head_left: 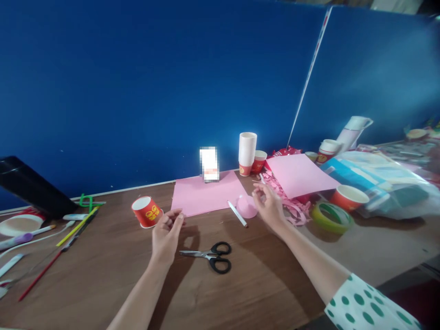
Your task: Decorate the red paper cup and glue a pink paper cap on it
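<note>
My left hand (167,236) is curled, thumb close to the fingertips, beside a red paper cup (146,212) and near the front edge of a pink paper sheet (202,198). Whether anything is between those fingers I cannot make out. Farther right, the fingers of my right hand (270,206) are drawn into a pinch, with a thin pale sliver at their tips too small to name. Close to that hand lie a round pink paper piece (246,207) and a white marker (237,213). Black-handled scissors (208,255) rest with spread handles on the table between my forearms.
Stacked paper cups (247,153) stand by the blue wall. Shredded pink paper (298,213), another pink sheet (300,174), green tape (332,218) and a plastic-wrapped pack (381,183) crowd the right. A black bottle (34,188) and brushes (41,276) lie left.
</note>
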